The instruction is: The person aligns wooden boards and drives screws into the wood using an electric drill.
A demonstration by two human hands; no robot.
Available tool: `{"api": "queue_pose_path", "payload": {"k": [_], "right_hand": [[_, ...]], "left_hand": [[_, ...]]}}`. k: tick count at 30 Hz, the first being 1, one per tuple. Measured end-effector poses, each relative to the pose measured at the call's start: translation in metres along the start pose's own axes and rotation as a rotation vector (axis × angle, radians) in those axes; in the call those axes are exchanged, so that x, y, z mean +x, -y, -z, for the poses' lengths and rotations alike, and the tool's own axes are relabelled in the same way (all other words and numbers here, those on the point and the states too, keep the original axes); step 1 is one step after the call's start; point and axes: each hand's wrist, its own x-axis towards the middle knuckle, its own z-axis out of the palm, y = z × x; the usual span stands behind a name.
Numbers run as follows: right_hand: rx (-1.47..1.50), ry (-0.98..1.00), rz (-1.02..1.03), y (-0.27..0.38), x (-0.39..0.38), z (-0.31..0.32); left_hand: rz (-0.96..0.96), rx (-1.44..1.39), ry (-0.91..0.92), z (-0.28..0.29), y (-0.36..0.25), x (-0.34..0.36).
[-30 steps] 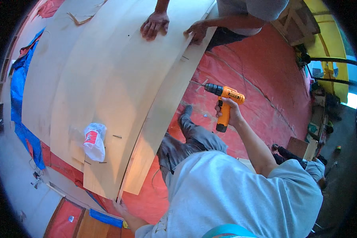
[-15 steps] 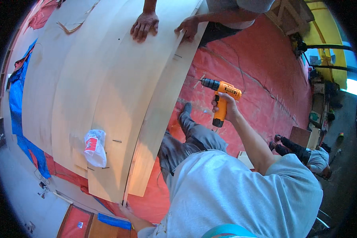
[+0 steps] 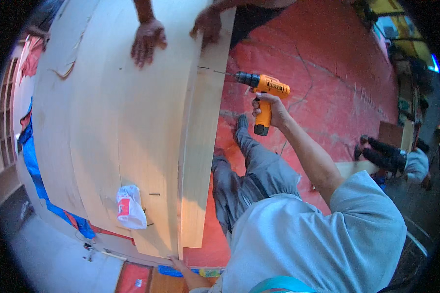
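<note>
In my right hand (image 3: 271,108) is an orange cordless drill (image 3: 273,87), fingers wrapped round its grip. Its thin bit points left, close to the right edge of the pale wooden panels (image 3: 98,127). A narrow board (image 3: 187,132) stands on edge along these panels, with a flat strip of wood to its right. Low in the picture, my left hand (image 3: 178,264) grips the near end of that narrow board; its fingers are partly hidden. Another person's hand (image 3: 208,27) holds the far end, and their other hand (image 3: 149,41) rests flat on the panels.
A white plastic bag (image 3: 131,207) lies on the panels near several screws or nails (image 3: 154,194). Red sheeting (image 3: 327,83) covers the floor. Blue tarp (image 3: 37,168) edges the left side. Another person (image 3: 405,161) is at the far right, beside some boards.
The view has shifted, moving the panels within it. My right hand has brought the drill nearer the panels' right edge, higher in the picture. My left hand remains at the board's near end.
</note>
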Motion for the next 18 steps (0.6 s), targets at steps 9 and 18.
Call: {"api": "queue_pose_path", "payload": {"k": [9,18], "right_hand": [[0.099,0.082,-0.034,-0.011,0.031,0.026],[0.079,0.122,-0.002,-0.011,0.033,0.033]], "left_hand": [[-0.093,0.065,-0.181,-0.008,-0.033,-0.041],[-0.099,0.074,-0.159,-0.012,-0.048,-0.05]]}}
